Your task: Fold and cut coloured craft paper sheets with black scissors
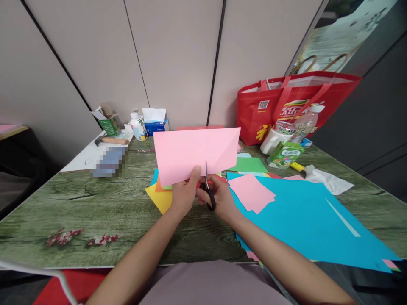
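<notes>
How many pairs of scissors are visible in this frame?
1: black-handled scissors in the right hand, blades at the pink sheet the left hand holds. Any inside the red bag would be hidden.

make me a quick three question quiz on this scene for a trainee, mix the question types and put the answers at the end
1. Which hand holds the scissors, and what does the other hand hold?
2. True or false: the hammer lies on the large blue sheet.
3. Fill in the blank: the small carton near the white mug is mostly ____ in colour.

Key
1. The right hand holds the scissors; the left hand holds a pink sheet.
2. False: the hammer lies on the left side of the table.
3. Green.
</notes>
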`<state>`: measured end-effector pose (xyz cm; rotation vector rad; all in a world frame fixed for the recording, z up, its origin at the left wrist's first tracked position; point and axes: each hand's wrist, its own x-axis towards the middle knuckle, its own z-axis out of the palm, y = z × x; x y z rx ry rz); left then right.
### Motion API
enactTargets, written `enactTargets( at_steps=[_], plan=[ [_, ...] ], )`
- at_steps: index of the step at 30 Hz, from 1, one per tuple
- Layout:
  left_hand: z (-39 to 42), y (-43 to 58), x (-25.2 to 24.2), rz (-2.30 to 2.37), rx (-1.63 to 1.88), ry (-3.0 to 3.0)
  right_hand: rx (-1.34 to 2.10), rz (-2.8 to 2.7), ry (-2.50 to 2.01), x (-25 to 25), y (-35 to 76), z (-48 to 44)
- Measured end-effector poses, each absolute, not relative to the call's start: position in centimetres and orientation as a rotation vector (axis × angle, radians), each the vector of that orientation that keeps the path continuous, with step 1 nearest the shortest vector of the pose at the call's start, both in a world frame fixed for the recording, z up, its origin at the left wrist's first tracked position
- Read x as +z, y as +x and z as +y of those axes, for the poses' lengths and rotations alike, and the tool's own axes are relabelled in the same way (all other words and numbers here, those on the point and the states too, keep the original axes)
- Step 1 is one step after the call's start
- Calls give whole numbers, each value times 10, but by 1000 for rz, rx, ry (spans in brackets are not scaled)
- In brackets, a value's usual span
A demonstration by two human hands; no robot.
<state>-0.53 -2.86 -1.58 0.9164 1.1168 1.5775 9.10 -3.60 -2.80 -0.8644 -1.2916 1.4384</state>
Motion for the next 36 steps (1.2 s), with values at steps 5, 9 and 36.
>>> enactTargets(
  at_steps=[5,9,36],
  plan=[
    [-29,-5,-15,1087,1562,915,1429,-1306,-896,-25,91,-37],
    [-30,-5,-14,1097,1543,907,1421,-1322,-923,-25,92,-37],
    [-27,-7,-18,1239,1662,1076,1244,-1384,-917,-21,93,-34]
  ],
)
